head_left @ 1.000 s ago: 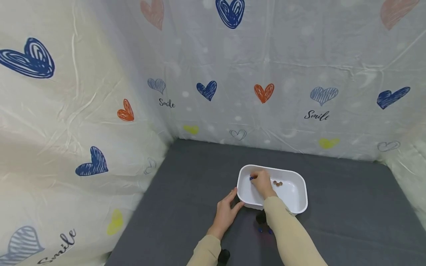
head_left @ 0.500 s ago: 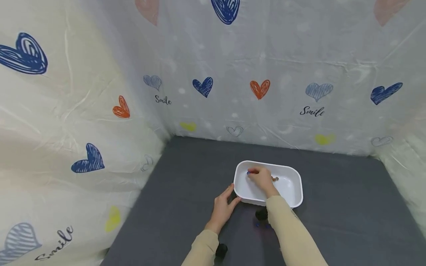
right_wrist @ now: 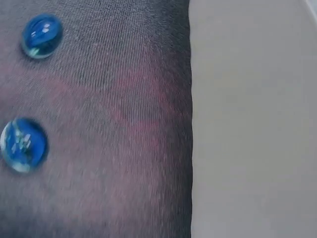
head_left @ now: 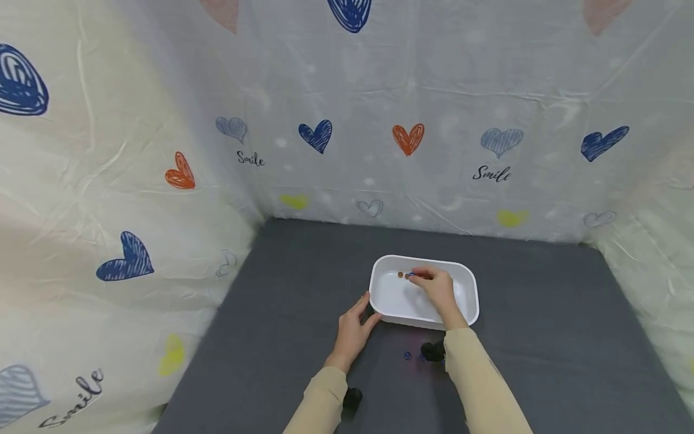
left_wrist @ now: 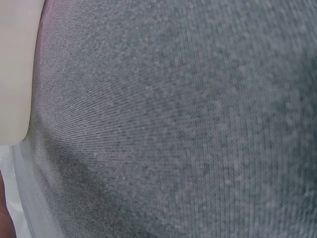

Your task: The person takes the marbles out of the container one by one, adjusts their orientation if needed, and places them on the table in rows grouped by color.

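A white tray [head_left: 398,304] lies on the grey cloth. My left hand [head_left: 349,337] touches its near left corner, fingers and thumb straight and spread along the outer wall. My right hand [head_left: 440,290] reaches over the tray, its thumb and fingertips pinching a small blue marble [head_left: 411,274]. Just left of those fingertips, small brown balls [head_left: 400,274] lie on the tray floor. The hand hides part of the tray's interior. In the right wrist view, two blue glass marbles [right_wrist: 42,35] rest on cloth beside the tray wall [right_wrist: 252,124].
A loose blue marble [head_left: 407,355] lies in front of the tray, near the black wrist camera [head_left: 432,351] on the right arm. Another black camera [head_left: 352,398] sits at the left wrist. A heart-printed curtain [head_left: 374,150] borders the grey cloth [head_left: 303,271].
My right hand has shifted rightward within the tray, keeping the blue marble. Brown balls now show left of its fingertips, none to its right. The left hand stays at the corner; the head view has shifted.
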The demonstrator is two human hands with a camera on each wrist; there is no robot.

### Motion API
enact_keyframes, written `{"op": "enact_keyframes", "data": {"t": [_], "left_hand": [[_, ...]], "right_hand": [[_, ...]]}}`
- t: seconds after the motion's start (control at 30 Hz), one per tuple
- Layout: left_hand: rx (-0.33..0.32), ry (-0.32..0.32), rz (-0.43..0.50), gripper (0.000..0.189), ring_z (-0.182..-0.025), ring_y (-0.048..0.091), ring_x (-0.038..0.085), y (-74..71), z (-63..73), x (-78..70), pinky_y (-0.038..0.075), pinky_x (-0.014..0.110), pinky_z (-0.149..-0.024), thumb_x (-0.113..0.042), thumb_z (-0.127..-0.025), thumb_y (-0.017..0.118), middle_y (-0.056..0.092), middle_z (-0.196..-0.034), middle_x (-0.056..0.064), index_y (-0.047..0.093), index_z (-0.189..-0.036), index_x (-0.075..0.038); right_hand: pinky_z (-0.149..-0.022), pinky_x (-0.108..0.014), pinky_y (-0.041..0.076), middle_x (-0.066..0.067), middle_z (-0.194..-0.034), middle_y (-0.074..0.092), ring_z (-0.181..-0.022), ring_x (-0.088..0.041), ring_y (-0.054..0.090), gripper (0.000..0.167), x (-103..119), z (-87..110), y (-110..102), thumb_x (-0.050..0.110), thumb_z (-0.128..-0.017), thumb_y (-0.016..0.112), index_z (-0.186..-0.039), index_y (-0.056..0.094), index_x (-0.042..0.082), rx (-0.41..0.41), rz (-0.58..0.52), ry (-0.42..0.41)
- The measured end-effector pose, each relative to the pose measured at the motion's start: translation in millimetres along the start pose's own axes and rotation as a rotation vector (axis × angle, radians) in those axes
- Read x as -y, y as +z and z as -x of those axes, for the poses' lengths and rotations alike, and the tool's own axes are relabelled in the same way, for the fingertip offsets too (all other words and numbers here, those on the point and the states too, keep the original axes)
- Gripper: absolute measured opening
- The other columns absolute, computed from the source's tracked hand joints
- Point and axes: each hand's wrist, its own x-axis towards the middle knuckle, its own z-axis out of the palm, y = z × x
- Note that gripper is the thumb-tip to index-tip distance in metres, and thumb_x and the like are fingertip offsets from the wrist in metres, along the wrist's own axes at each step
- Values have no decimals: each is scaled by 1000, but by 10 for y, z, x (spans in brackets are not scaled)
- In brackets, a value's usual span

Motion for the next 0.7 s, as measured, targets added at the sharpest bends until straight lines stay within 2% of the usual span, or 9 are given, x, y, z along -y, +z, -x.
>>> {"op": "enact_keyframes", "data": {"t": [0.1,0.27,0.37,0.47,0.5,0.6,0.7], "left_hand": [[-3,-9,9,63,-120,45,31,6,-3,-2,46,34,-93,-21,-82,71,44,-134,22,45,-133,5],[-1,-31,-4,64,-121,45,29,13,4,29,46,32,-94,-22,-82,71,44,-135,20,45,-135,3],[-5,-31,-15,63,-120,46,29,-4,0,50,47,33,-93,-22,-83,71,44,-135,21,45,-135,2],[-6,-37,-21,63,-119,47,30,-8,-17,62,47,34,-93,-22,-82,71,44,-135,20,45,-135,2],[-4,-37,-21,63,-120,46,30,-4,-22,65,47,34,-93,-22,-82,71,44,-135,20,45,-135,1],[4,-43,-19,64,-121,45,29,27,-34,61,46,33,-94,-22,-82,71,43,-136,20,45,-135,1],[6,-36,-10,63,-120,45,29,48,-39,47,46,33,-93,-21,-82,71,43,-136,21,45,-135,2]], "right_hand": [[-72,-27,51,-6,-90,69,-84,-19,62,24,-5,69,-112,15,-80,74,-100,71,4,-16,-60,15],[-72,-20,52,-9,-92,68,-82,-13,62,27,1,230,-311,16,-80,74,-102,70,0,-45,-166,13],[-70,-16,51,-15,-93,67,-78,-9,62,27,150,391,-436,10,-82,72,-102,67,-7,-60,-222,-11],[-70,-18,53,-20,-94,66,-78,-13,63,27,127,481,-548,5,-81,72,-102,65,-11,-94,-279,-56],[-70,-20,53,-19,-93,67,-78,-14,63,25,65,510,-593,5,-81,72,-100,66,-10,-95,-321,-90],[-70,-19,54,-11,-94,68,-80,-16,63,25,-473,466,-695,14,-79,75,-100,70,0,-138,-354,-181],[-69,-16,54,-5,-95,68,-81,-13,63,24,-871,558,-827,19,-79,76,-100,71,7,-159,-345,-206]]}}
